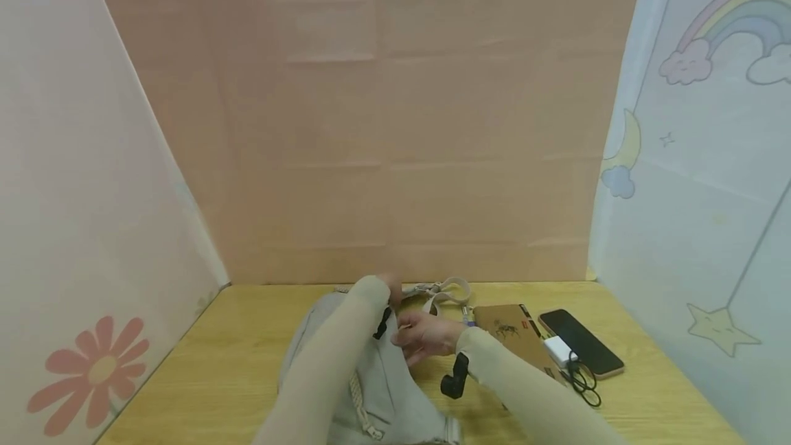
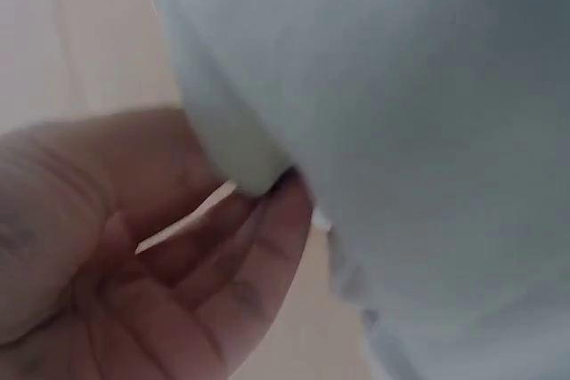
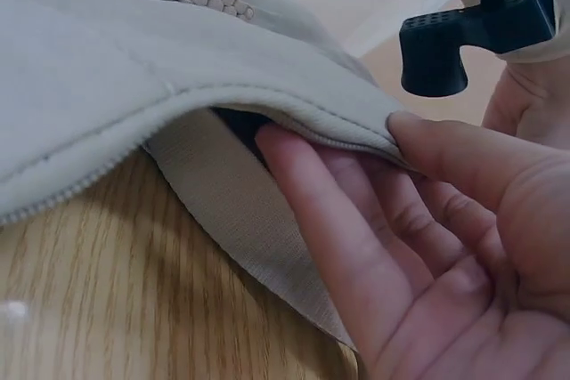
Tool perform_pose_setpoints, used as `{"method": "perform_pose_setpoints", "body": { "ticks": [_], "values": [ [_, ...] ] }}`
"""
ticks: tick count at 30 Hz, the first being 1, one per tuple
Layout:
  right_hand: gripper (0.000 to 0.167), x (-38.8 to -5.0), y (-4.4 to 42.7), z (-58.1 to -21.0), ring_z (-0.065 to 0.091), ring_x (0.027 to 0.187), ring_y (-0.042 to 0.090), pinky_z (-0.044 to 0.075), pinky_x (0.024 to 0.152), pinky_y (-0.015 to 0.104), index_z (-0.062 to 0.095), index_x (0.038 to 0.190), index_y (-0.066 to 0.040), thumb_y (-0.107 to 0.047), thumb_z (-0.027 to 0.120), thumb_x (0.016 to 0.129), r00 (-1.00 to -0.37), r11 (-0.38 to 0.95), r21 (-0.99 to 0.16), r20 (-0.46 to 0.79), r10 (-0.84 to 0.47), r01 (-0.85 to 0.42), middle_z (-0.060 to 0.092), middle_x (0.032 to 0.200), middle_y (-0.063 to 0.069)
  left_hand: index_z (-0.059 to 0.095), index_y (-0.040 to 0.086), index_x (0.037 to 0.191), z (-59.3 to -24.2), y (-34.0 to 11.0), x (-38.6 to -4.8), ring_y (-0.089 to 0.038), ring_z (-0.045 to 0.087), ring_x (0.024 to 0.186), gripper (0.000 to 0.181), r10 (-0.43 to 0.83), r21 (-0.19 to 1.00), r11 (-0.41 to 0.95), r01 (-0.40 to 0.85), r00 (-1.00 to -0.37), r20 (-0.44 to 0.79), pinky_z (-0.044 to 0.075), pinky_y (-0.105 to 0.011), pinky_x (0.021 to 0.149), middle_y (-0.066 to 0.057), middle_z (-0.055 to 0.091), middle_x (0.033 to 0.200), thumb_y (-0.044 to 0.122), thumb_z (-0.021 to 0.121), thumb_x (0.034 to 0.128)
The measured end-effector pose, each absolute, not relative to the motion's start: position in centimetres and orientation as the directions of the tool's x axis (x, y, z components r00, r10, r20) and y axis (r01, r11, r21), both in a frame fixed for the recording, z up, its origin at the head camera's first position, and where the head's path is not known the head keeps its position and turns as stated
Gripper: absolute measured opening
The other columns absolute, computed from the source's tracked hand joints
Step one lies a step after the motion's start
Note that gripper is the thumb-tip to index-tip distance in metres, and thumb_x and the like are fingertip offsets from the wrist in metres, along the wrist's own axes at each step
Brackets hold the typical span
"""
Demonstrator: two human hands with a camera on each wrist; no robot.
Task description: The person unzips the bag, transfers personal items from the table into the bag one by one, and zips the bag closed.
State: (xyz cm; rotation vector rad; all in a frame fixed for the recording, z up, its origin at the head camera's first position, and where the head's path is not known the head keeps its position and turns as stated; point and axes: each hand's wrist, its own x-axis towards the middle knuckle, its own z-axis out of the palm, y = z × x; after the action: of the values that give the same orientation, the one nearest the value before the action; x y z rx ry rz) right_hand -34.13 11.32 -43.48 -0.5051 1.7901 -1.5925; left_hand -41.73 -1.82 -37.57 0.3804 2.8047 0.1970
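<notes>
Cream sleeves [image 1: 321, 376] in front, both hands grasping a grey bag [image 1: 395, 390] on a wooden table [image 1: 204, 362].
Head view: the bag lies below the blurred fingers of the left hand [image 1: 391, 287] and left of those of the right hand [image 1: 432, 333]; a brown notebook [image 1: 513, 335], white charger [image 1: 559, 350] and phone [image 1: 581, 342] lie to their right. Left wrist view: thumb and fingertips pinch the bag's cloth. Right wrist view: thumb above, fingers tucked beneath, gripping the zipped edge [image 3: 89, 180].

Wood-grained table [image 1: 204, 362] (yellowish), bearing grey bag [image 1: 384, 380], brown notebook [image 1: 509, 328], phone [image 1: 583, 342], cable [image 1: 579, 374]
</notes>
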Motion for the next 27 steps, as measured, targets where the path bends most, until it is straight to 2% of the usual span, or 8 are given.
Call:
{"method": "perform_pose_setpoints", "body": {
  "ticks": [4, 7, 11, 15, 19, 22, 25, 27],
  "values": [
    [0.025, -34.1, 11.4, -43.6, 0.067, 0.093, 0.024, 0.056, 0.080, 0.041, 0.050, 0.120, -0.002, -0.010, 0.054, 0.096, -0.689, 0.178, -0.972, -0.234, -0.686, 0.153, 0.063, 0.105, 0.009, 0.071, -0.003, 0.071, -37.6, -3.2, -41.9, -0.013, 0.039, 0.046, 0.012, 0.301, 0.481, 0.857, 0.183, -0.937, -0.179, 0.033, -0.025, 0.042, -0.005, 0.059, 0.064, -0.010, 0.065, 0.0783],
    [0.025, -34.3, 11.4, -43.7, 0.067, 0.092, 0.024, 0.056, 0.078, 0.040, 0.048, 0.120, -0.001, -0.009, 0.053, 0.097, -0.696, 0.178, -0.972, -0.234, -0.679, 0.153, 0.063, 0.104, 0.009, 0.074, -0.007, 0.087, -37.6, -4.5, -42.0, -0.013, 0.048, 0.052, 0.016, 0.290, 0.698, 0.702, 0.143, -0.952, -0.096, 0.039, -0.024, 0.046, -0.013, 0.071, 0.083, -0.011, 0.063, 0.0762],
    [0.017, -34.7, 11.6, -43.1, 0.066, 0.088, 0.020, 0.056, 0.076, 0.038, 0.049, 0.112, -0.004, -0.008, 0.054, 0.096, -0.714, 0.179, -0.972, -0.232, -0.660, 0.150, 0.063, 0.098, 0.006, 0.071, -0.007, 0.106, -37.4, -5.7, -42.1, -0.013, 0.060, 0.072, 0.027, 0.250, 0.873, 0.483, 0.066, -0.966, -0.065, 0.050, -0.024, 0.061, -0.018, 0.070, 0.109, -0.006, 0.064, 0.0800],
    [0.028, -35.3, 12.2, -41.6, 0.066, 0.096, 0.024, 0.053, 0.088, 0.044, 0.047, 0.122, 0.003, -0.009, 0.055, 0.097, -0.792, 0.116, -0.989, -0.142, -0.594, 0.091, 0.061, 0.110, 0.013, 0.070, -0.007, 0.111, -37.0, -6.4, -41.8, -0.014, 0.063, 0.082, 0.027, 0.201, 0.928, 0.373, 0.011, -0.977, -0.069, 0.054, -0.028, 0.072, -0.019, 0.068, 0.114, -0.003, 0.064, 0.0845],
    [0.040, -36.7, 12.8, -39.9, 0.063, 0.104, 0.027, 0.049, 0.096, 0.045, 0.039, 0.132, 0.011, -0.005, 0.052, 0.098, -0.925, 0.037, -0.998, 0.039, -0.379, -0.057, 0.049, 0.126, 0.025, 0.070, -0.006, 0.110, -36.7, -6.5, -41.7, -0.011, 0.060, 0.075, 0.026, 0.188, 0.939, 0.344, 0.010, -0.980, -0.059, 0.052, -0.026, 0.068, -0.019, 0.069, 0.111, -0.003, 0.064, 0.0846],
    [0.042, -37.9, 13.2, -39.0, 0.061, 0.107, 0.034, 0.052, 0.092, 0.039, 0.041, 0.134, 0.011, -0.003, 0.053, 0.097, -0.975, 0.132, -0.983, 0.101, -0.200, -0.129, 0.046, 0.131, 0.029, 0.070, -0.007, 0.109, -36.8, -6.5, -41.8, -0.010, 0.061, 0.073, 0.026, 0.203, 0.949, 0.315, 0.017, -0.978, -0.050, 0.053, -0.026, 0.068, -0.020, 0.070, 0.110, -0.004, 0.065, 0.0839],
    [0.042, -38.9, 13.5, -38.7, 0.059, 0.112, 0.039, 0.055, 0.083, 0.034, 0.045, 0.135, 0.008, -0.007, 0.055, 0.096, -0.990, 0.282, -0.951, 0.103, -0.092, -0.125, 0.050, 0.133, 0.027, 0.070, -0.005, 0.111, -36.8, -6.2, -41.6, -0.013, 0.066, 0.080, 0.027, 0.225, 0.950, 0.311, 0.019, -0.973, -0.055, 0.055, -0.030, 0.075, -0.020, 0.069, 0.112, -0.002, 0.066, 0.0851],
    [0.042, -39.2, 13.7, -38.6, 0.063, 0.104, 0.033, 0.056, 0.078, 0.032, 0.049, 0.133, 0.006, -0.011, 0.057, 0.095, -0.994, 0.373, -0.921, 0.105, -0.044, -0.114, 0.056, 0.128, 0.023, 0.070, -0.005, 0.112, -37.0, -6.0, -41.6, -0.017, 0.068, 0.087, 0.027, 0.239, 0.951, 0.309, 0.017, -0.969, -0.061, 0.055, -0.032, 0.078, -0.020, 0.069, 0.112, -0.002, 0.066, 0.0854]
  ]
}}
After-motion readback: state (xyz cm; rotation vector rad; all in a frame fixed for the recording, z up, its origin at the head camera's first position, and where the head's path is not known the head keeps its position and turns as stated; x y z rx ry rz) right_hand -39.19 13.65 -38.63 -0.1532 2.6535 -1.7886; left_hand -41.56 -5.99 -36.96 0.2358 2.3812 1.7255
